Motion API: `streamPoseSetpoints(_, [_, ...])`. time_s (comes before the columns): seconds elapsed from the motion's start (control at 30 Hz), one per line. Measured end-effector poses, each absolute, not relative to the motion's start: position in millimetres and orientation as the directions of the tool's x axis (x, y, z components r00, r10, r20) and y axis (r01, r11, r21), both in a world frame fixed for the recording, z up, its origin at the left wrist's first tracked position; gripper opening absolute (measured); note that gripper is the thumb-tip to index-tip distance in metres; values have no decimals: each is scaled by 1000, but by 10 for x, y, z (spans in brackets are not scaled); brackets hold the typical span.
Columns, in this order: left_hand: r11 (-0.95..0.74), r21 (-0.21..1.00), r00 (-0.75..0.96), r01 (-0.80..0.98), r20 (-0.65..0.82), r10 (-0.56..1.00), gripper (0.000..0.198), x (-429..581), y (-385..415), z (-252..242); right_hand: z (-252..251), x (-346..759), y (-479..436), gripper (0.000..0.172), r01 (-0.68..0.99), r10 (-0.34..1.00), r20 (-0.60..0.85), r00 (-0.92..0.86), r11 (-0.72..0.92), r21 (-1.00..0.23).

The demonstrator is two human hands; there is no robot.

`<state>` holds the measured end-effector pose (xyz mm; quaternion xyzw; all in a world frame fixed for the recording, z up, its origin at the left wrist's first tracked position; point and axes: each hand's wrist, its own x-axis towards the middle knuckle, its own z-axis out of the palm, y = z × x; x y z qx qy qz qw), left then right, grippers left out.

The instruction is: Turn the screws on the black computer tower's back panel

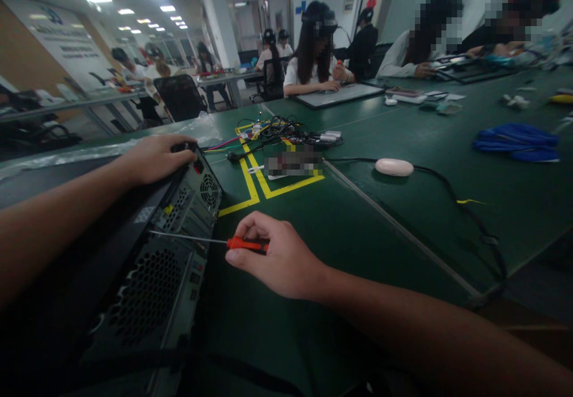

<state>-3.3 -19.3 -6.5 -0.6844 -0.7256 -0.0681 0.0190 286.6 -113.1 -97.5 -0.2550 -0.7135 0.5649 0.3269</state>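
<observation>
A black desktop computer case [58, 206] lies at my left, its metal rear panel [183, 212] with a fan grille and a honeycomb vent turned toward my right side. My left hand [156, 158] grips the far corner of the case, thumb over the edge and the other fingers partly hidden. In my right hand [277, 257] is a screwdriver [244, 243] with an orange and black handle, held in closed fingers. Its long thin shaft points left, and the tip meets the rear panel near its edge, above the honeycomb vent. What the tip touches is too small to make out.
Beyond the case lie tangled cables [282, 128] and yellow tape lines [255, 176] on the green table [358, 224]. A pale oval device [394, 167] sits by a black cord. Farther right is a blue cloth-like bundle [517, 140]. Several people work across the table.
</observation>
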Motion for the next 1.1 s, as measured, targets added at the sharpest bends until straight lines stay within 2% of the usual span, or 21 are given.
streamPoseSetpoints(0.8, [37, 74, -47, 997, 138, 989, 80, -56, -201, -73, -972, 2862, -1121, 22, 36, 766, 185, -616, 261, -965])
streamPoseSetpoints(0.97, [37, 76, -48, 996, 140, 989, 79, -41, -201, -77, -962, 2861, -1128, 28, 60, 750, 157, -643, 253, -966])
streamPoseSetpoints(1.1, [42, 65, -49, 997, 122, 991, 79, -46, -194, -68, -964, 2862, -1145, 24, 12, 740, 157, -655, 218, -976])
